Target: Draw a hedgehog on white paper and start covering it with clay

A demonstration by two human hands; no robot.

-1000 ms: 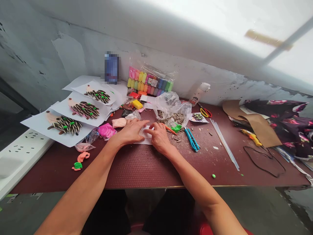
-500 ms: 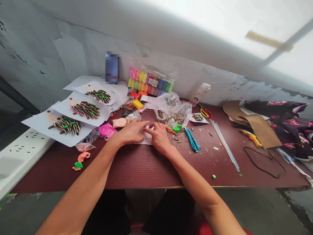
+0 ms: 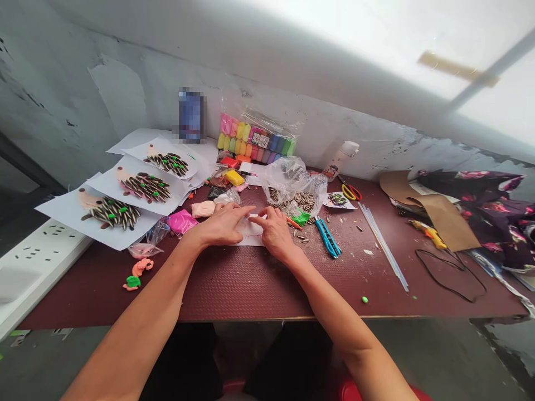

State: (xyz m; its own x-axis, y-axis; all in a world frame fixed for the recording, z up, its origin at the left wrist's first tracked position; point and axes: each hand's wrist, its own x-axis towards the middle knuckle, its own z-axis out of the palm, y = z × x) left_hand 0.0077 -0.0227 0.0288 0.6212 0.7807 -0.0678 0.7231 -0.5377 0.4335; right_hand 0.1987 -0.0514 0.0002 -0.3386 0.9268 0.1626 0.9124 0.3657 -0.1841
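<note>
A small white paper (image 3: 251,236) with faint reddish marks lies on the dark red table between my hands. My left hand (image 3: 225,224) rests over its left side, fingers stretched out and thumb apart. My right hand (image 3: 275,229) touches the right side, its fingers apart and partly bent. The fingertips of both hands come close together at the paper's upper part; anything tiny beneath them is hidden. Pale pink clay (image 3: 203,209) lies beside my left hand. Near my right hand are an orange pointed tool (image 3: 294,223) and green clay (image 3: 301,217).
Seed-covered hedgehog pictures (image 3: 115,213) lie left, near a white power strip (image 3: 39,250). Behind are bagged coloured clay (image 3: 257,139) and seeds (image 3: 304,200). Rightward lie a blue cutter (image 3: 328,238), scissors (image 3: 350,191), clear sticks (image 3: 384,248) and a glue gun (image 3: 430,234).
My right hand has shifted slightly on the paper, and more of its lower part with the reddish marks shows. My left hand stays almost where it was.
</note>
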